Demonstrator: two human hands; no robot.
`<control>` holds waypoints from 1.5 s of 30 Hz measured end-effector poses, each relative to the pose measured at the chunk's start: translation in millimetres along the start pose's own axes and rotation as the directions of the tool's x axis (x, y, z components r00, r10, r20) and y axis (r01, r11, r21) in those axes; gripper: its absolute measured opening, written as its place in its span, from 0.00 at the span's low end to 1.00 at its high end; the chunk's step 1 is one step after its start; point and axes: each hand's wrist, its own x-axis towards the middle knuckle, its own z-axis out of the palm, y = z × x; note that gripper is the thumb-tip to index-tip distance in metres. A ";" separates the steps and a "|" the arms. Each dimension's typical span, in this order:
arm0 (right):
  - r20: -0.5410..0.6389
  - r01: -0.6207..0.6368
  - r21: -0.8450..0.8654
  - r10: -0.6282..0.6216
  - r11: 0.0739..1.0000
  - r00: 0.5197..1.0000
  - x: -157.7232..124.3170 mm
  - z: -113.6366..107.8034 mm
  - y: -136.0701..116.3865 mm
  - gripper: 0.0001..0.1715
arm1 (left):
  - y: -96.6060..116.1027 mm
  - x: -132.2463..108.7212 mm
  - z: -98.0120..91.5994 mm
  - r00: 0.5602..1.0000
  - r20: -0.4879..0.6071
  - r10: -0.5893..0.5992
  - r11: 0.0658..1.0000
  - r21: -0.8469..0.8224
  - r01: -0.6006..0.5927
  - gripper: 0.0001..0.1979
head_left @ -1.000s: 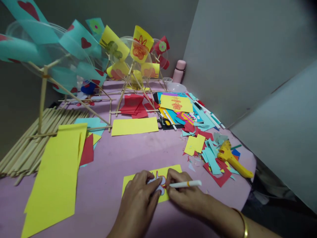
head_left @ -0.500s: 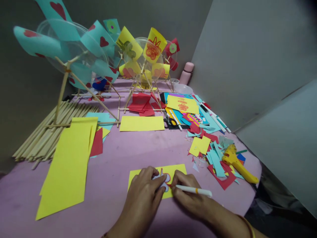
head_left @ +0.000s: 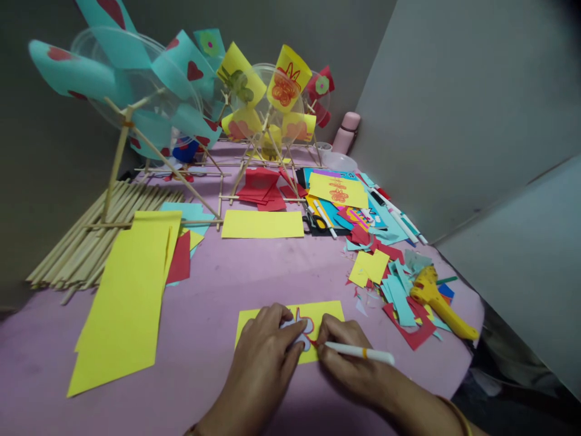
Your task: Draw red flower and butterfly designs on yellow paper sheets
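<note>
A yellow paper strip [head_left: 334, 309] lies on the pink table in front of me. On it is a pale lavender butterfly-shaped paper cut-out [head_left: 309, 327], with a red line along its edge. My left hand [head_left: 267, 339] holds the cut-out down, thumb and index finger apart on top of it; the hand hides its left side. A white marker [head_left: 363, 352] with an orange band is pinched in my right hand [head_left: 340, 345]. Its red tip meets the paper at the cut-out's right edge.
Yellow sheets [head_left: 122, 303] and wooden sticks [head_left: 91, 236] lie left. Paper pinwheels on stick frames [head_left: 267, 115] stand behind another yellow strip [head_left: 263, 224]. To the right are scissors [head_left: 320, 223], paper scraps [head_left: 399, 297], a yellow glue gun [head_left: 442, 303] and markers [head_left: 394, 212].
The marker tip has moved very slightly along the cut-out's right edge. My left hand stays in place on the cut-out. The whole view has shifted a little.
</note>
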 end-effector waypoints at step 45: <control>0.027 0.059 -0.043 -0.058 0.997 0.998 -3.4 3.3 -3.2 0.07 | 2.5 0.6 -3.5 1.000 0.016 -0.004 1.000 -0.013 0.004 0.16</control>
